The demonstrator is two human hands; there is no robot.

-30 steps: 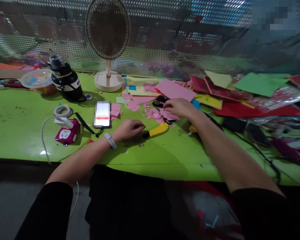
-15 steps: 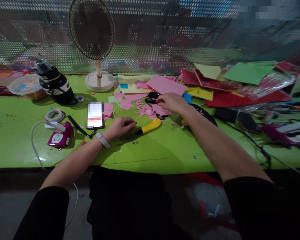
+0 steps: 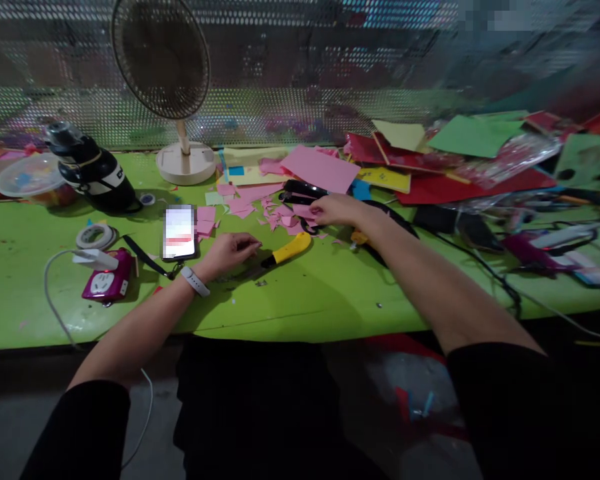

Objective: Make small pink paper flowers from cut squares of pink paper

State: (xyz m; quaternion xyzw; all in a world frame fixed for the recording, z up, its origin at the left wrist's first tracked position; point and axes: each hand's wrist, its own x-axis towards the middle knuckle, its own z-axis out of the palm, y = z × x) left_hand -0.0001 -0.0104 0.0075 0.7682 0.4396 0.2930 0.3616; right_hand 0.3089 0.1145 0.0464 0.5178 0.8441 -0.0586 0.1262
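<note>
Left hand (image 3: 230,250) rests on the green table (image 3: 305,300), fingers curled in with thumb meeting fingertips in a pinch. Can't tell if anything small sits between them. Right hand (image 3: 337,210) is palm-down, further out and to the right, its bent fingers touching the pink paper scraps (image 3: 275,217). Can't tell whether it grips one or only presses on them. The yellow knife (image 3: 287,249) lies flat on the table just right of the left hand's fingertips and just in front of the right hand, dark blade end toward the left hand. It's probably set there so either hand can reach it, with nobody holding it. The scraps spread from under the right hand's fingers leftward, likely lying where they fell. They're small, irregular, thin, flat pieces in light to mid pink, some overlapping, and there's more of the same pink beside the phone (image 3: 179,232) just left of and beyond the left hand. A black tool (image 3: 300,192) lies just beyond the right hand's fingertips, partly covered by scraps, type unclear. A large pink sheet (image 3: 320,168) lies just past that. There's a white wristband (image 3: 195,281) on the left wrist. A tape roll (image 3: 96,235) and a magenta socket block (image 3: 103,283) are well left of the left hand. A fan (image 3: 180,87) stands far beyond it. Stacked coloured paper (image 3: 480,133) is well to the right of the right hand.
</note>
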